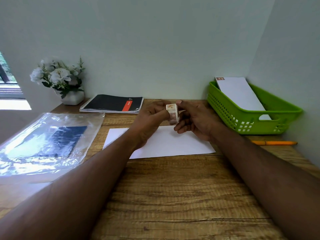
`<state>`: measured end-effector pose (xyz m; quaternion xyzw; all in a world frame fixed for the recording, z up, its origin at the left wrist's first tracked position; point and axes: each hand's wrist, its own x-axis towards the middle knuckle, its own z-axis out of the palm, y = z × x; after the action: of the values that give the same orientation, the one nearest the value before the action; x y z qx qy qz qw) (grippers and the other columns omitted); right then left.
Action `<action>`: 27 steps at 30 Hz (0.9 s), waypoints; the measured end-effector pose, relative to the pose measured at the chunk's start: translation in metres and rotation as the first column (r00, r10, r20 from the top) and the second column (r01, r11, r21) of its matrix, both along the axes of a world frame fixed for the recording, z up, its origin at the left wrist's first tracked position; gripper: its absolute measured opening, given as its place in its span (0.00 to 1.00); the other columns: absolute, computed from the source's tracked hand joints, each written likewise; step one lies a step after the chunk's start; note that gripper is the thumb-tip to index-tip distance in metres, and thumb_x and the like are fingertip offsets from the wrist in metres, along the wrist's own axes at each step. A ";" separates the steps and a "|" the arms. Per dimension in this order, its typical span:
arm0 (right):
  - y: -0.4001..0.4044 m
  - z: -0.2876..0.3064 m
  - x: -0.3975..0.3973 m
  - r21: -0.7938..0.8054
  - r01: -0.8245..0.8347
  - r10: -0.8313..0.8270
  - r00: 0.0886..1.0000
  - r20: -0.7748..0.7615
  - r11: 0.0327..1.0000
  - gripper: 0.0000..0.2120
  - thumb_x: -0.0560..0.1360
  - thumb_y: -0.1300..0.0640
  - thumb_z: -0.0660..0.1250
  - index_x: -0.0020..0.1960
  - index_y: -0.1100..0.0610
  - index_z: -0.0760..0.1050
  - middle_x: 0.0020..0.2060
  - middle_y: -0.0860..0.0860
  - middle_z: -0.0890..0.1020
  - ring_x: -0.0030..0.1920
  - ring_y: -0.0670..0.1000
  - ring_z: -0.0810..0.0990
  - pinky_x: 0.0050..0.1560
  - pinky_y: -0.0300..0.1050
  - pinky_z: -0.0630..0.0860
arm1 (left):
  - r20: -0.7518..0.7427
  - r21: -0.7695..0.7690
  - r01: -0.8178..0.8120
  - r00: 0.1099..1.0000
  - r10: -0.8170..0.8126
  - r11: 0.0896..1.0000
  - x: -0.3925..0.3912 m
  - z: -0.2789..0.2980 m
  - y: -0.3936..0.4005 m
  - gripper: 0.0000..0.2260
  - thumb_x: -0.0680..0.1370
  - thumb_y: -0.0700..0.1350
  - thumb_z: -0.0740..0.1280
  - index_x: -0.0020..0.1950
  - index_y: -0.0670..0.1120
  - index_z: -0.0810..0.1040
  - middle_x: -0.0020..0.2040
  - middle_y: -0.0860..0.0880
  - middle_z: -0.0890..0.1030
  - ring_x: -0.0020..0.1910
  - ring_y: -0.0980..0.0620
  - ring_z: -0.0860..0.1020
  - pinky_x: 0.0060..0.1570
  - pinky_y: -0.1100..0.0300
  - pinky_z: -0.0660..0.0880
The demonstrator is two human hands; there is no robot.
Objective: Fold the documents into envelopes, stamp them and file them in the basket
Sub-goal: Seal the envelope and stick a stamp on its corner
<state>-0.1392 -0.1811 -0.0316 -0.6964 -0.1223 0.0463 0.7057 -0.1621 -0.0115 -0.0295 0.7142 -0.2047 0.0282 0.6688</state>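
Note:
A white envelope (174, 144) lies flat on the wooden desk in front of me. Above it both hands hold a small strip of postage stamps (172, 113), white with orange print, bent over my fingers. My left hand (150, 116) pinches the strip from the left; my right hand (194, 118) grips it from the right with the thumb on top. At the back right stands a green plastic basket (242, 122) with a stamped white envelope (240, 94) leaning inside it.
An orange pen (274, 143) lies right of the envelope, in front of the basket. A clear plastic sleeve holding dark paper (48, 142) covers the left of the desk. A black spiral notebook (112, 103) and a pot of white flowers (60, 80) sit against the back wall.

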 end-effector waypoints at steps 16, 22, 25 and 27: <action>0.004 -0.004 0.000 -0.303 0.453 0.016 0.536 0.844 0.838 0.17 0.71 0.56 0.74 0.58 0.57 0.80 0.59 0.53 0.76 0.44 0.45 0.80 0.40 0.40 0.80 | -0.326 -0.143 -0.279 0.919 0.221 0.950 0.005 0.006 -0.002 0.06 0.77 0.50 0.69 0.48 0.49 0.82 0.47 0.49 0.81 0.51 0.50 0.77 0.56 0.53 0.73; 0.007 -0.003 0.000 -0.327 0.584 0.139 0.343 0.929 0.744 0.15 0.75 0.54 0.68 0.58 0.60 0.80 0.55 0.58 0.78 0.42 0.52 0.80 0.39 0.47 0.79 | -0.358 -0.208 -0.344 0.898 0.256 0.916 0.005 0.008 -0.002 0.07 0.76 0.49 0.70 0.49 0.47 0.83 0.48 0.45 0.84 0.50 0.46 0.81 0.50 0.51 0.76; 0.011 -0.003 0.000 -0.326 0.583 0.140 0.341 0.930 0.744 0.11 0.74 0.57 0.68 0.52 0.62 0.82 0.50 0.58 0.80 0.45 0.53 0.80 0.40 0.46 0.78 | -0.384 -0.219 -0.365 0.885 0.263 0.905 0.006 0.006 -0.002 0.09 0.76 0.49 0.71 0.50 0.45 0.84 0.49 0.43 0.84 0.54 0.41 0.81 0.57 0.45 0.76; 0.013 -0.005 0.000 -0.332 0.533 0.111 0.403 0.908 0.778 0.08 0.72 0.60 0.71 0.49 0.63 0.83 0.48 0.56 0.80 0.46 0.50 0.79 0.40 0.40 0.77 | -0.389 -0.201 -0.379 0.877 0.282 0.903 0.008 0.003 -0.003 0.08 0.76 0.49 0.70 0.49 0.44 0.83 0.48 0.44 0.85 0.52 0.43 0.82 0.56 0.47 0.77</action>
<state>-0.1395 -0.1682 -0.0368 -0.7993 -0.3607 -0.3904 0.2802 -0.1541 -0.0145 -0.0263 0.6337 0.0498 0.0429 0.7708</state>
